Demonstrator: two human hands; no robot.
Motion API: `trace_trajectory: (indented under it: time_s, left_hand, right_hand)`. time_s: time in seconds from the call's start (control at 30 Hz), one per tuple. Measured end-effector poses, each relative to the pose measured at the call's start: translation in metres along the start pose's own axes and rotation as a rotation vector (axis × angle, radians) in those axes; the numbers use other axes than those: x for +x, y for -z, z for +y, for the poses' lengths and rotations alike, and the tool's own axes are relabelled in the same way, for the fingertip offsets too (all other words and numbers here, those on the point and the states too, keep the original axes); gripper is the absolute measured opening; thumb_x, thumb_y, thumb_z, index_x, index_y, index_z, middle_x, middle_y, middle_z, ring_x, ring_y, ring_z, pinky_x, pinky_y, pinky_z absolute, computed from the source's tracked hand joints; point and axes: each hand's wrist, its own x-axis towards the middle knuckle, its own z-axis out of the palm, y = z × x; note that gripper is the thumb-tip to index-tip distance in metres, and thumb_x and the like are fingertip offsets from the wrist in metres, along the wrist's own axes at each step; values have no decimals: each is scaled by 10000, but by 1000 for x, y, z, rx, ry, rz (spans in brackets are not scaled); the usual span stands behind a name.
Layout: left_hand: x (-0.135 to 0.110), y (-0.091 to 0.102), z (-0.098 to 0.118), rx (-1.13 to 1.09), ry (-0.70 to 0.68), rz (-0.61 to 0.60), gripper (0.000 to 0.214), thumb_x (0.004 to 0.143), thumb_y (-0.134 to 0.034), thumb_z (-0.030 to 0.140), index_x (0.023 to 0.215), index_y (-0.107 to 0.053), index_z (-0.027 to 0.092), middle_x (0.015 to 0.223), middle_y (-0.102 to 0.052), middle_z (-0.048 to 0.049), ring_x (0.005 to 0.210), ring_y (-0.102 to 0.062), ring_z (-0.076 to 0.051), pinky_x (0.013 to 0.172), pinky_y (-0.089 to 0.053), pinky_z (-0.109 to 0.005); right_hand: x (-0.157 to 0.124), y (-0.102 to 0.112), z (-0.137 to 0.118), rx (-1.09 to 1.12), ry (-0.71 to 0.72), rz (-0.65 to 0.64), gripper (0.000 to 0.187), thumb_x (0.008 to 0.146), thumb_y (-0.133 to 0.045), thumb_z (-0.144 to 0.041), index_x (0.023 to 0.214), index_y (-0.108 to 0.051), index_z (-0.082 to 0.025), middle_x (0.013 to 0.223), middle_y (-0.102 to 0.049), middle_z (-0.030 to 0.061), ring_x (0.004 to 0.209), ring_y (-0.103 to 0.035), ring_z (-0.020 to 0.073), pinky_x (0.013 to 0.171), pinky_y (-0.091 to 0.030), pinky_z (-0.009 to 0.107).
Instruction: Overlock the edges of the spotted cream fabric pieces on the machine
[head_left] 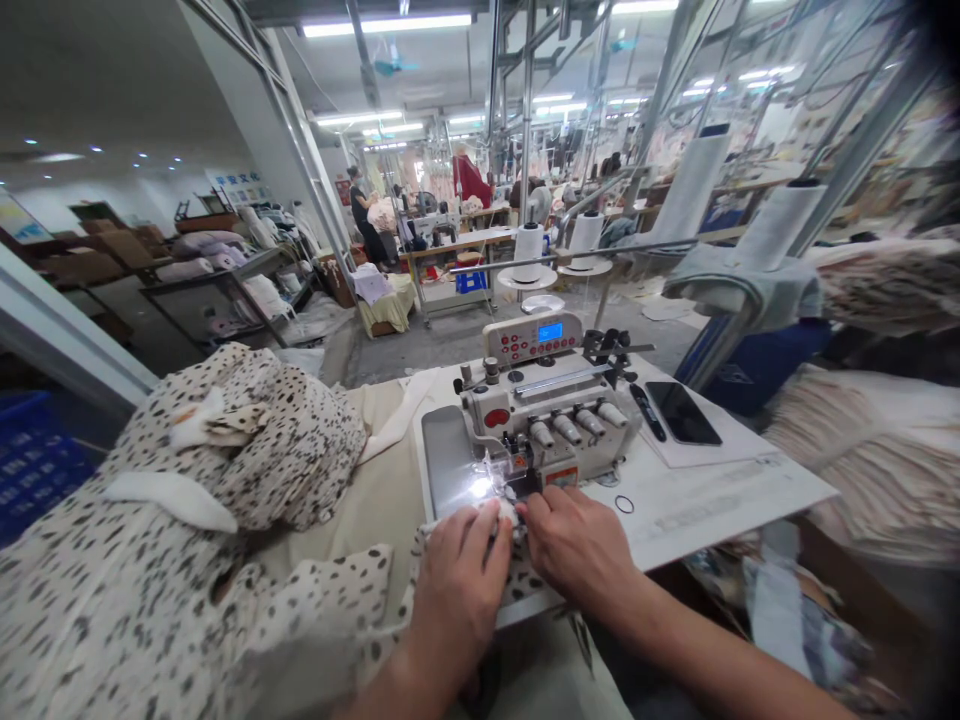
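Note:
At the front of the overlock sewing machine [536, 420], both hands are close to its lit needle area. My left hand [461, 565] has its fingers bent over the spotted fabric [521, 582], with a small whitish part of the cloth showing at the fingertips. Just right of it, my right hand [577, 545] is closed, thumb and forefinger pinching the edge of the same cloth. The fabric's held edge is mostly hidden by the fingers. More cream cloth with dark spots [292, 440] lies heaped at the left.
A black phone [682, 412] and a marker pen [647, 412] lie on the white machine table [720, 500], with a black ring [624, 504] nearer me. Thread cones [528, 250] stand behind. Stacked pale cloth [870, 450] is at right, a blue crate [41, 460] at left.

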Motion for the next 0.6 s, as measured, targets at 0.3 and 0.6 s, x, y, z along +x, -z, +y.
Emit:
trace_trajectory:
  time_s: [0.3, 0.6]
  left_hand:
    - [10, -5, 12, 64, 101, -98, 489, 878, -658, 128, 1356, -565, 167, 1359, -574, -153, 1180, -531, -304, 954, -499, -471]
    - [9, -5, 11, -41, 149, -57, 269, 896, -620, 137, 1164, -623, 166, 1354, -589, -122, 1172, -534, -275, 987, -444, -453]
  right_hand:
    - [5, -15, 1, -3, -29, 37, 252, 940, -565, -194, 698, -632, -205, 674, -658, 49, 624, -575, 209, 615, -269, 329]
    - [-33, -9, 11, 89, -180, 99, 355, 1007, -467, -260, 689, -617, -211, 650, -621, 28, 617, -573, 177, 605, -297, 305]
